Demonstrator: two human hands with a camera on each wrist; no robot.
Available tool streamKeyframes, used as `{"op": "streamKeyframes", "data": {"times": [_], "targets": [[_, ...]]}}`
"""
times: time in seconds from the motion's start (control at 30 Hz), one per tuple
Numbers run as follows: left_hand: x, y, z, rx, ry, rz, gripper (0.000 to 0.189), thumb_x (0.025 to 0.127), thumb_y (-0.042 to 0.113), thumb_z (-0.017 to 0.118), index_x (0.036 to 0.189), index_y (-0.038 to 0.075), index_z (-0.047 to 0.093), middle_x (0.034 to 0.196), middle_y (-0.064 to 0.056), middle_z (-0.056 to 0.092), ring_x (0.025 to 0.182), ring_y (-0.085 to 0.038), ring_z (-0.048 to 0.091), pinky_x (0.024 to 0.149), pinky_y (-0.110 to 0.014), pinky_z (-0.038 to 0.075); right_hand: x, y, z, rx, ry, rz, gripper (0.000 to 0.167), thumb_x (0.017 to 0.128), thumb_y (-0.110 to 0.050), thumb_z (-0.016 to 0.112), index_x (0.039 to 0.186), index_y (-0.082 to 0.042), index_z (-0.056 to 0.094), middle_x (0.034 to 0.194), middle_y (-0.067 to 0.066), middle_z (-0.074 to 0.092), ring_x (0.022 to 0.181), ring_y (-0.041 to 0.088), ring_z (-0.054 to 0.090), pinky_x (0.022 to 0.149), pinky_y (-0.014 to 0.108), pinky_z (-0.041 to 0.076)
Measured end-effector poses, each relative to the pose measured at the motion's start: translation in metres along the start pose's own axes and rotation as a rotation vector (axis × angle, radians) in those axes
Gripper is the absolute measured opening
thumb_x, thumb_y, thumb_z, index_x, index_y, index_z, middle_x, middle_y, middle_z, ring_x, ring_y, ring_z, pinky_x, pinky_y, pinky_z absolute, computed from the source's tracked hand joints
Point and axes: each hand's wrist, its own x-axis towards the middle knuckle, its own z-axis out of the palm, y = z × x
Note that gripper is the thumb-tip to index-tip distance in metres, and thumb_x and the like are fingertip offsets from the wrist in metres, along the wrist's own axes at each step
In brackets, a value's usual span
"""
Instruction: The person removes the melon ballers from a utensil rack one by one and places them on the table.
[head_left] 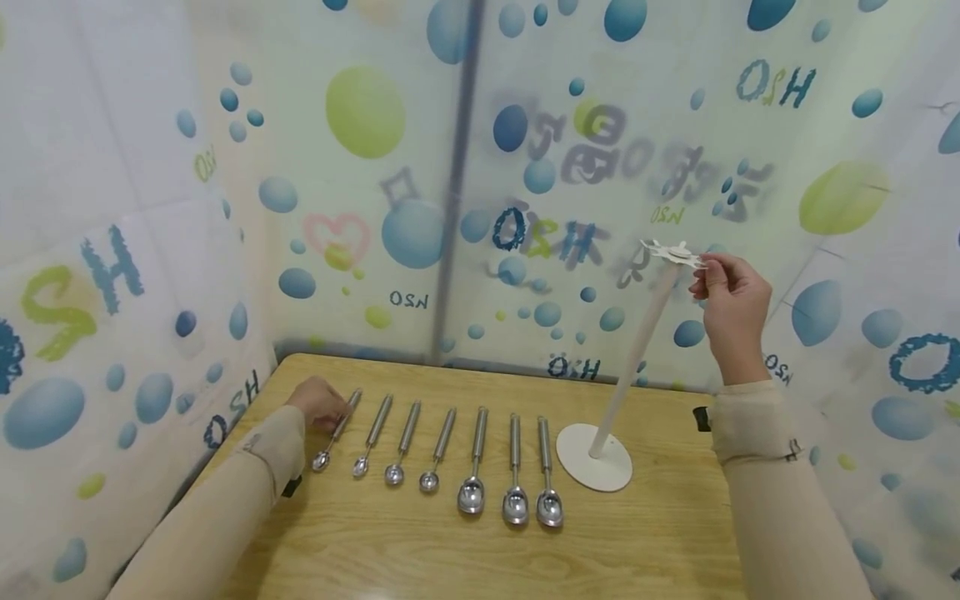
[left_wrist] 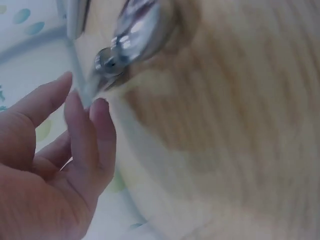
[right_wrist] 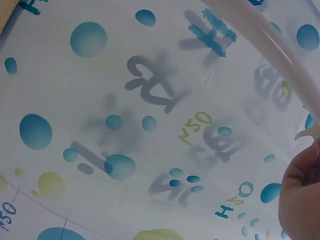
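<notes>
My right hand (head_left: pixel 733 304) pinches one edge of the hooked white top (head_left: pixel 675 253) of a utensil stand. The stand's pole (head_left: pixel 637 358) leans to the right above its round base (head_left: pixel 595 457). In the right wrist view, the right hand (right_wrist: pixel 302 192) shows only partly, at the edge. At the table's left, my left hand (head_left: pixel 321 402) is at the handle of the leftmost small metal scoop (head_left: pixel 341 429). In the left wrist view the left hand's fingers (left_wrist: pixel 80 130) are loosely bent and parted near that blurred scoop (left_wrist: pixel 142 32).
Several more metal scoops lie in a row to the right, small ones (head_left: pixel 408 437) first, then larger ones (head_left: pixel 515 471), handles pointing away. They rest on a wooden table (head_left: pixel 375 554). Patterned curtains (head_left: pixel 360 300) surround it. A black clip (head_left: pixel 702 418) sits at its right edge.
</notes>
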Motion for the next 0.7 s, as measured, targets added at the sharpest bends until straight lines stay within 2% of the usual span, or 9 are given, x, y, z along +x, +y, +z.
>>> {"op": "streamKeyframes", "data": {"times": [0.1,0.2,0.3,0.4,0.5,0.53,0.6,0.63,0.7], "targets": [[-0.007,0.003,-0.01,0.046,0.02,0.081,0.041,0.096,0.02,0.071,0.122,-0.011,0.065,0.105,-0.021,0.069,0.079,-0.022,0.067,0.067,-0.032,0.058,-0.002,-0.001,-0.003,-0.028,-0.009,-0.033,0.031,0.105,-0.023,0.054,0.131,-0.01,0.065,0.09,-0.01,0.064,0.072,0.005,0.061,0.07,0.012,0.052],[-0.02,0.014,-0.024,0.12,0.066,0.217,0.053,0.101,0.031,0.064,0.133,-0.011,0.058,0.125,-0.028,0.063,0.099,-0.036,0.067,0.079,-0.042,0.058,-0.003,-0.001,-0.004,-0.093,0.019,-0.085,0.035,0.108,-0.025,0.049,0.139,-0.014,0.06,0.093,-0.014,0.061,0.076,0.002,0.059,0.071,0.013,0.049],[-0.035,0.034,-0.035,0.176,0.12,0.335,0.058,0.105,0.038,0.057,0.143,-0.006,0.05,0.139,-0.03,0.054,0.12,-0.046,0.058,0.095,-0.055,0.051,-0.006,0.0,-0.004,-0.143,0.08,-0.147,0.036,0.109,-0.028,0.047,0.143,-0.018,0.056,0.102,-0.018,0.056,0.088,-0.001,0.054,0.078,0.016,0.043],[-0.048,0.057,-0.04,0.226,0.158,0.45,0.06,0.106,0.04,0.054,0.151,0.002,0.043,0.15,-0.026,0.046,0.133,-0.047,0.047,0.105,-0.062,0.041,-0.014,0.005,-0.004,-0.188,0.154,-0.261,0.038,0.108,-0.028,0.045,0.144,-0.017,0.051,0.118,-0.018,0.05,0.107,0.002,0.047,0.091,0.02,0.037],[-0.059,0.072,-0.037,0.326,0.196,0.619,0.061,0.105,0.037,0.058,0.155,0.008,0.039,0.157,-0.022,0.038,0.141,-0.045,0.038,0.11,-0.063,0.035,-0.028,0.011,0.0,-0.211,0.249,-0.48,0.037,0.104,-0.025,0.045,0.136,-0.009,0.052,0.131,-0.003,0.049,0.122,0.017,0.041,0.105,0.03,0.029],[-0.062,0.075,-0.035,0.374,0.211,0.699,0.062,0.103,0.036,0.061,0.155,0.008,0.04,0.157,-0.022,0.037,0.142,-0.046,0.035,0.112,-0.064,0.033,-0.034,0.013,0.003,-0.212,0.279,-0.57,0.037,0.102,-0.026,0.046,0.132,-0.007,0.054,0.131,0.003,0.051,0.122,0.022,0.041,0.108,0.034,0.027],[-0.07,0.078,-0.029,0.478,0.242,0.852,0.065,0.101,0.035,0.065,0.155,0.01,0.04,0.159,-0.021,0.034,0.146,-0.045,0.03,0.115,-0.063,0.029,-0.052,0.015,0.011,-0.217,0.285,-0.753,0.04,0.099,-0.03,0.048,0.126,-0.001,0.055,0.129,0.014,0.052,0.12,0.034,0.042,0.109,0.041,0.026],[-0.074,0.078,-0.025,0.522,0.255,0.92,0.067,0.1,0.036,0.067,0.155,0.011,0.04,0.161,-0.019,0.033,0.147,-0.043,0.029,0.116,-0.062,0.027,-0.061,0.016,0.015,-0.226,0.258,-0.855,0.041,0.099,-0.031,0.049,0.123,0.001,0.055,0.125,0.019,0.053,0.116,0.038,0.044,0.105,0.045,0.03],[-0.084,0.079,-0.017,0.586,0.285,1.039,0.07,0.097,0.037,0.07,0.156,0.012,0.04,0.162,-0.018,0.032,0.148,-0.042,0.028,0.116,-0.061,0.027,-0.081,0.021,0.021,-0.276,0.101,-1.027,0.042,0.103,-0.035,0.047,0.124,0.001,0.057,0.126,0.022,0.055,0.114,0.042,0.047,0.102,0.048,0.033]]}}
